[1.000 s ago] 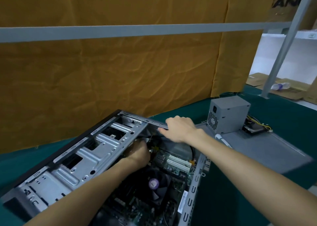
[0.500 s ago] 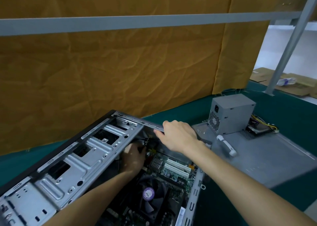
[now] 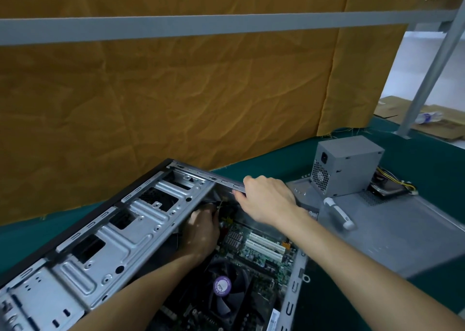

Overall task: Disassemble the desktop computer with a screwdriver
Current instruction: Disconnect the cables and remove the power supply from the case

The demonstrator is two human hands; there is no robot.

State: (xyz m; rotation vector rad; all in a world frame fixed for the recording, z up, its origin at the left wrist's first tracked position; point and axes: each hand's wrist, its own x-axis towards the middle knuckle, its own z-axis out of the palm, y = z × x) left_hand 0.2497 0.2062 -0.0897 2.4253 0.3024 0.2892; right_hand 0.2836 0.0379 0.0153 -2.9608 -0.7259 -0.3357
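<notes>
Computer case [image 3: 100, 242] lying open on green worktop [image 3: 427, 169], holding motherboard [image 3: 259, 252], fan [image 3: 226, 288], white slots [image 3: 264, 245]. Right hand [image 3: 269, 200] gripping case's top edge. Left hand [image 3: 201, 230] reaching inside by drive cage, fingers hidden; grasp unclear. Power supply [image 3: 347, 164] standing on grey panel [image 3: 402, 235] just right, white handle [image 3: 339, 212] lying beside it. Right forearm crossing over case.

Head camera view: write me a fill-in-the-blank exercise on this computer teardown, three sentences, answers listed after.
1. The right hand grips the top ____ of the open computer case.
2. The removed power supply stands on the grey side ____, which lies on the table.
3. The purple sticker marks the hub of the CPU ____ on the motherboard.

Missing words: edge; panel; fan
</notes>
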